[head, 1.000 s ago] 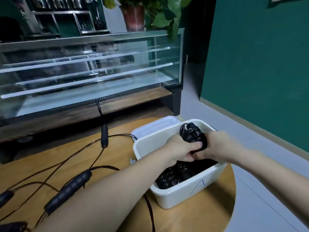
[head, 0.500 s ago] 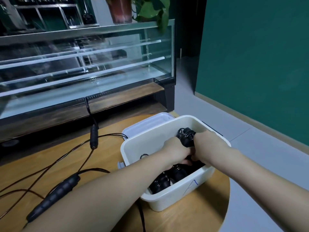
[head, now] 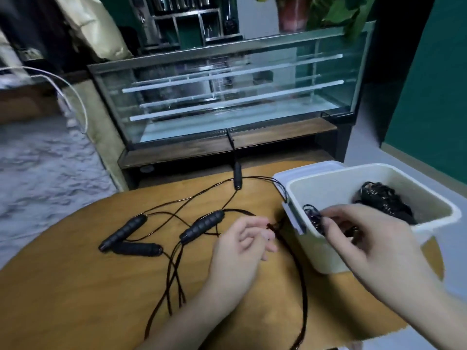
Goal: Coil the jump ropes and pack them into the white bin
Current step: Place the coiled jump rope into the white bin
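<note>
Hovering w/ fingers loose & empty, left hand [head: 240,251] sits nearest handle [head: 202,226], just left, long axis diagonal on tabletop [head: 75,286]; right hand [head: 366,238] pinches coil [head: 313,218] at white bin [head: 429,205].

A round wooden table [head: 75,286] filled the near part of the view. Behind it stood a long glass display case [head: 227,89] with pale shelves inside, resting on a dark wooden base [head: 192,150]. On top of the case, at the right, sat a potted plant [head: 326,11] in a reddish pot with green leaves. Further back was a dark shelf unit [head: 192,18]. A green wall [head: 429,97] rose at the right above a grey floor [head: 414,162]. At the left a white cable [head: 75,94] curved past a yellowish bag [head: 93,26].
</note>
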The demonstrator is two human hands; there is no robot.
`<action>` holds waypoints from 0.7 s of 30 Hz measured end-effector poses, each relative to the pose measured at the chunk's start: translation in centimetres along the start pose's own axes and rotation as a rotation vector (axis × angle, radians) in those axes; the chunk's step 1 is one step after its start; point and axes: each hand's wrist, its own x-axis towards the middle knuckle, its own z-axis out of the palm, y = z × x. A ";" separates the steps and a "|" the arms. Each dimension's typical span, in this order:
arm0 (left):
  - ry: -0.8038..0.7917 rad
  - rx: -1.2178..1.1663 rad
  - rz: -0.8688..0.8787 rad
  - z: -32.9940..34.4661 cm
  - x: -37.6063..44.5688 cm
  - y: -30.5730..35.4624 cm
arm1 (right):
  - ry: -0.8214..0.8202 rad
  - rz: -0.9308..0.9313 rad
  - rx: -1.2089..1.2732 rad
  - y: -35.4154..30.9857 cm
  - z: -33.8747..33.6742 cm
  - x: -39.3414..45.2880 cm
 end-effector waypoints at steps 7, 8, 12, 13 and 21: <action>0.239 0.223 -0.135 -14.1 -4.8 -6.4 | -0.474 0.014 -0.121 -4.9 13.3 -3.1; 0.263 0.261 -0.138 -15.7 -4.9 -7.1 | -0.521 0.023 -0.143 -4.8 15.0 -2.8; 0.312 0.496 -0.133 -21.0 -3.6 -9.6 | -0.638 0.051 -0.193 -5.2 20.8 -0.7; 0.319 0.559 -0.129 -22.1 -2.9 -10.1 | -0.646 0.039 -0.217 -5.4 22.1 0.0; 0.221 1.072 0.019 -27.9 4.9 -13.9 | -0.585 -0.187 -0.367 -7.0 29.9 5.6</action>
